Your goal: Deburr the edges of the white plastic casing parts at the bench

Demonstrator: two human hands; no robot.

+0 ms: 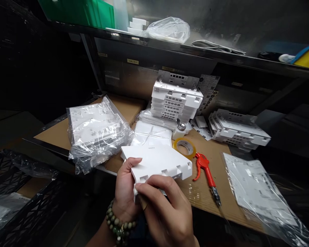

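Note:
My left hand [127, 192] grips the left end of a white plastic housing [157, 159], its thumb on the top face. The housing is tilted, with square notches along its near edge and small dark lettering near the far edge. At its near left corner, my right hand [167, 206] is closed, fingertips pressed against the edge. A small white bit [135, 188] shows at those fingertips, and a brownish sliver [143, 203] shows below them; what the right hand holds is mostly hidden. Just beyond the housing lie a tape roll [179, 147] and a red air blow gun [204, 168].
Stacked white housings [176, 99] stand at the back, with more housings [239, 128] to the right. Bagged white parts lie left [95, 127] and right [260, 192]. A metal-capped bottle [180, 130] stands mid-table. A shelf [154, 44] crosses above; a black crate [23, 195] sits lower left.

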